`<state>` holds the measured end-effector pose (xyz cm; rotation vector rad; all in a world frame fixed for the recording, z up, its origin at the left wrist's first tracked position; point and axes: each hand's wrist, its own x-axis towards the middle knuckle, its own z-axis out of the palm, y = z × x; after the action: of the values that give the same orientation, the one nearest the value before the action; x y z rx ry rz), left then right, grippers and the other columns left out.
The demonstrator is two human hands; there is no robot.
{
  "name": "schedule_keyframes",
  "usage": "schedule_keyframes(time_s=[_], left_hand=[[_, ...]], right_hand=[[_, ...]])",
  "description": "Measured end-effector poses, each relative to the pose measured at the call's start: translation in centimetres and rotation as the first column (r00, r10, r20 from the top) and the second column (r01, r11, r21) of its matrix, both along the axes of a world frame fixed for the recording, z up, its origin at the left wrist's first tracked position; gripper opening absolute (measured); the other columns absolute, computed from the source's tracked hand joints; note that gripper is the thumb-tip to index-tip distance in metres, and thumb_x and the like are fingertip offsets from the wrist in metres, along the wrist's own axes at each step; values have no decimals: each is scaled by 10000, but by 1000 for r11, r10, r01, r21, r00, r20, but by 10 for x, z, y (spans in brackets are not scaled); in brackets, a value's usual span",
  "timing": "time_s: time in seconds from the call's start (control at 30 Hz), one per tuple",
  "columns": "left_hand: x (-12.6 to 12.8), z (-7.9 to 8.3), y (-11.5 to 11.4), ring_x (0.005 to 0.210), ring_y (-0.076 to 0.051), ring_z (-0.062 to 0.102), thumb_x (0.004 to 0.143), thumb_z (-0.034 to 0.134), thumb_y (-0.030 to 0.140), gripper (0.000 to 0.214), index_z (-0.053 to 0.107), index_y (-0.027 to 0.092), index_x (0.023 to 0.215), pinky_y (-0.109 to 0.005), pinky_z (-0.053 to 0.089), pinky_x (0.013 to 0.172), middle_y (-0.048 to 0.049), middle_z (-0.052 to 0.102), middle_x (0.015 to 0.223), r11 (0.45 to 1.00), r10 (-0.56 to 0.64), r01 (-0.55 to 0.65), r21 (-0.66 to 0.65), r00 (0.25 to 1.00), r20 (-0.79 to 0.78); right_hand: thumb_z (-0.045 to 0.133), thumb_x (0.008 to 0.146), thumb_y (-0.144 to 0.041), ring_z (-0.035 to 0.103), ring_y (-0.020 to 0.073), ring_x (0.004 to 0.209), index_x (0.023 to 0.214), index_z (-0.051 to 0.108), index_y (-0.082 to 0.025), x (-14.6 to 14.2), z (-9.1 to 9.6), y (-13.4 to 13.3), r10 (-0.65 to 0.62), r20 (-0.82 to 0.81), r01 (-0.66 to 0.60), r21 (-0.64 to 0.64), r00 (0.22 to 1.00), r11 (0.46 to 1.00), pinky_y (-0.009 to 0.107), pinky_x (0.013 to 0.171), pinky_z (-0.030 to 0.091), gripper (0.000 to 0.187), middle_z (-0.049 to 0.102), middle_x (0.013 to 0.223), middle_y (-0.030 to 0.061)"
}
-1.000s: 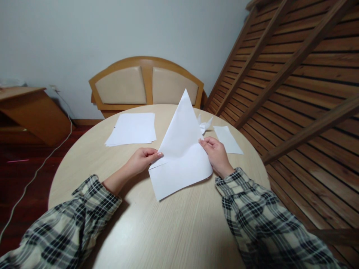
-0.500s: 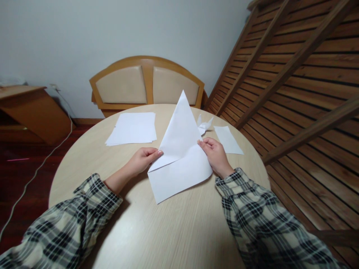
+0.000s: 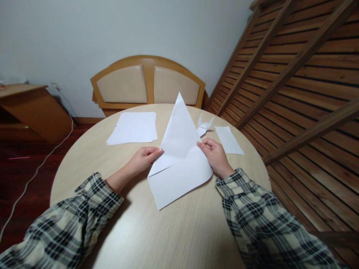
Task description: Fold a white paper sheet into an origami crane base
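Note:
A white sheet of paper (image 3: 182, 149) is held up over the round table, partly folded over, with a pointed tip toward the far side. My left hand (image 3: 144, 158) pinches its left edge between thumb and fingers. On the right edge my right hand (image 3: 214, 154) grips it the same way, thumb on top. Below the folded flap a single layer of the sheet hangs toward me, its right side curving round. Just beyond my right hand stands a small folded white paper figure (image 3: 204, 127) with two upright points.
A stack of white paper (image 3: 134, 127) lies at the table's far left. At the right lies a narrow paper piece (image 3: 229, 140). The round table (image 3: 179, 231) has a padded wooden headboard (image 3: 122, 85) behind it. Wooden slats (image 3: 303, 74) rise on the right.
The sheet has turned slightly, its tip shifting left and its lower corner coming a little nearer to me. Both hands keep their hold in nearly the same places.

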<state>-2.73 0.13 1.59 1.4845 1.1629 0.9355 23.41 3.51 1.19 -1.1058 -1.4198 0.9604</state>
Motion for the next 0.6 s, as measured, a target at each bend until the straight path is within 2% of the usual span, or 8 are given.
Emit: schedule_keyframes(time_s=[0.1,0.43,0.6], left_hand=[[-2,1,2,514,-102,375,808,601,529,429,534,175,576,-233,307,476,30,428,552,1000,-10,11,22,999,-42],[-2,2,-1,523,-111,402,810,593,550,429,587,165,623,-237,322,464,11,474,575,1000,-16,15,-11,995,-103],[-4,2,1,523,-107,388,808,571,564,460,520,177,564,-236,338,481,23,434,560,998,-29,35,49,994,-105]], right_hand=[[720,725,-525,476,123,518,697,596,-203,2,-2,2,6,-21,-6,-1,1000,1000,243,470,330,346,595,608,-16],[708,751,-512,486,123,535,711,596,-199,3,-3,2,12,-19,-12,5,1000,1000,245,485,336,335,600,625,-15],[698,740,-546,486,126,549,716,595,-192,1,-2,1,37,37,-37,1,999,999,247,495,342,369,594,633,-9]])
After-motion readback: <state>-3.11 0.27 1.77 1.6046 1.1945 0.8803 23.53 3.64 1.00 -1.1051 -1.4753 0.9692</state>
